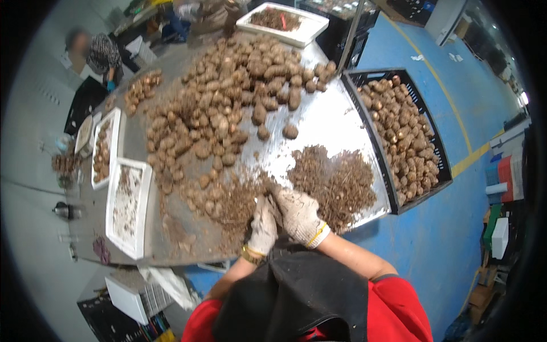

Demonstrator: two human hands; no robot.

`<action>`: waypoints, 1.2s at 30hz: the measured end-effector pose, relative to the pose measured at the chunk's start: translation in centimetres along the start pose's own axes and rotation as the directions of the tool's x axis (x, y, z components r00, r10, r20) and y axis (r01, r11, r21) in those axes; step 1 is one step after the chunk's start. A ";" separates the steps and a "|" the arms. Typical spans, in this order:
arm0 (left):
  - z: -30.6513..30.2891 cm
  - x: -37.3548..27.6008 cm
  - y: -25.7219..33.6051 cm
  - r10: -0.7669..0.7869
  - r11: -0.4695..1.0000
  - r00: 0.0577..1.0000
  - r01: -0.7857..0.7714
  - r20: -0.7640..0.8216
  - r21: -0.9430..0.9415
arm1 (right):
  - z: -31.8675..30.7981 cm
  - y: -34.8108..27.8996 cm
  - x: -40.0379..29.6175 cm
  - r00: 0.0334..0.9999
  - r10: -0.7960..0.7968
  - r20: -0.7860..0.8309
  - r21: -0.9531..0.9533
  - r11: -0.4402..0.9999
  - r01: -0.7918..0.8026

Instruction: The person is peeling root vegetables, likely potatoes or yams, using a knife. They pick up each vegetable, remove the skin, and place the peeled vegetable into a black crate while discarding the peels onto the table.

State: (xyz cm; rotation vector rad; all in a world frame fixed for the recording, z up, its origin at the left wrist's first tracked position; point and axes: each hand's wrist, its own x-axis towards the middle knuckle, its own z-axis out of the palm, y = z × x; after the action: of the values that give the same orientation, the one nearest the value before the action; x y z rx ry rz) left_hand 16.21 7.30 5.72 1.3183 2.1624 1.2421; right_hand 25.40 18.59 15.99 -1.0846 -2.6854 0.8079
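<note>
My left hand and my right hand wear soiled white knit gloves and meet close together above the near edge of a metal table. Their fingers are curled. A dark brown lump shows at the fingertips; it blends with the scraps behind, and whether either hand grips it is unclear. Loose brown fibrous scraps lie to the left of my hands. Beyond them spreads a large heap of brown taro-like corms. Another pile of scraps lies to the right.
A black plastic crate full of corms stands at the table's right edge. White trays line the left side, and another white tray holds scraps at the far end. A person is at the far left. The floor is blue.
</note>
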 end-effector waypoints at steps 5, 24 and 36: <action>1.4 1.0 3.5 -0.292 0.653 0.845 0.518 0.448 -0.552 | 1.4 4.4 3.2 0.988 0.150 0.039 0.042 0.988 -0.151; -1.0 4.3 2.1 -0.493 0.579 0.751 0.660 0.439 -0.478 | 1.2 3.9 -0.9 0.999 -0.028 -0.044 0.269 0.962 0.039; -1.3 4.0 3.2 -0.296 0.645 0.784 0.585 0.546 -0.491 | 2.3 4.9 -0.9 0.999 -0.050 0.019 0.167 0.985 0.046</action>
State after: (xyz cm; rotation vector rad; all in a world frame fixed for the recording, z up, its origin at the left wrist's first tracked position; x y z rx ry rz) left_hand 15.09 10.62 9.62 0.6017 1.4124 1.1781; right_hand 28.29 19.93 11.48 -0.9741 -2.5962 1.0207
